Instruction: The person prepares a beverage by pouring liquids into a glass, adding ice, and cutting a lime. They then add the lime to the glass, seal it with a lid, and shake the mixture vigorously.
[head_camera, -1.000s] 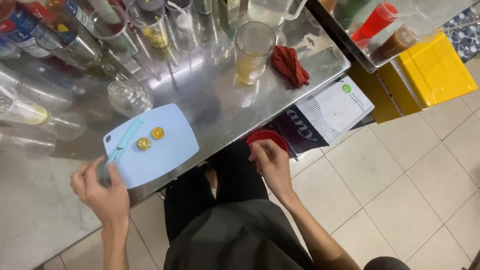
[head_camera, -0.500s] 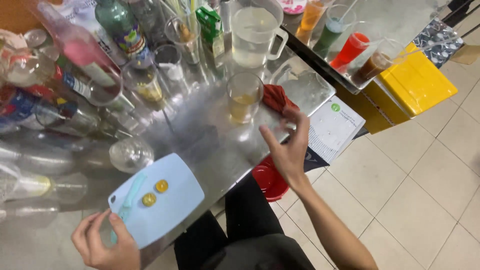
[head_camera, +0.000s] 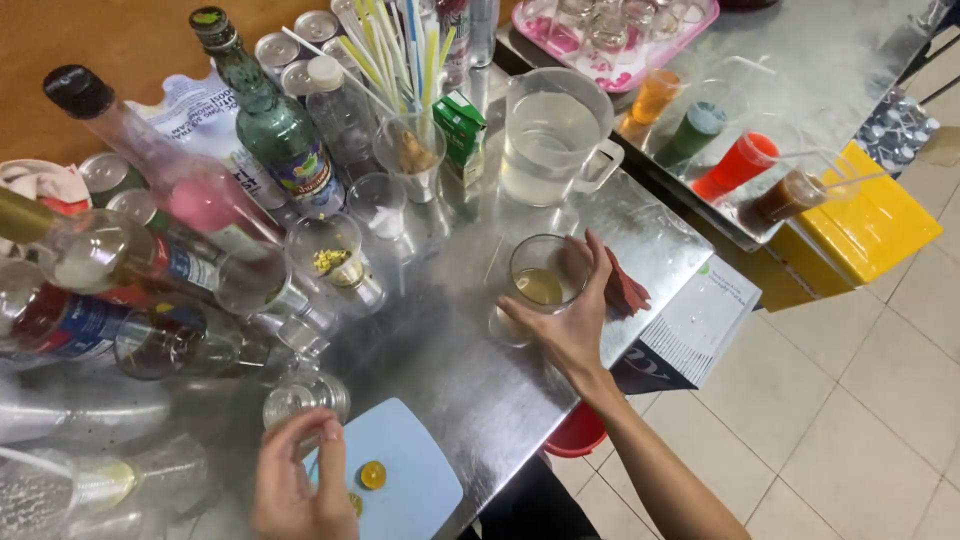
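Head view looks down on a shiny metal bench (head_camera: 470, 370) full of bottles and cups. The right hand (head_camera: 570, 325) is on a clear glass (head_camera: 545, 280) with a little yellow drink at the bottom. Its fingers (head_camera: 598, 262) are spread wide and curl round the far side of the glass, and the thumb sits on the near side, so the hand has the glass in a loose hold. The glass stands upright on the bench. Just past the fingertips lies a red cloth (head_camera: 625, 290). Farther out from the fingers stands a big clear jug (head_camera: 550, 135) with water in it.

The left hand (head_camera: 295, 480) is low at the near edge, over a light blue cutting board (head_camera: 415, 490). Its fingers (head_camera: 325, 455) are bent in close with the tips nearly together; I cannot tell if they pinch anything. Right beside the fingers lies a small orange fruit half (head_camera: 373, 474) on the board, and another bit of fruit peeks out under the hand. Just above the fingertips stands a small glass jar (head_camera: 300, 398). A green bottle (head_camera: 270, 120) and a cup of straws (head_camera: 410, 150) stand well away, at the back.
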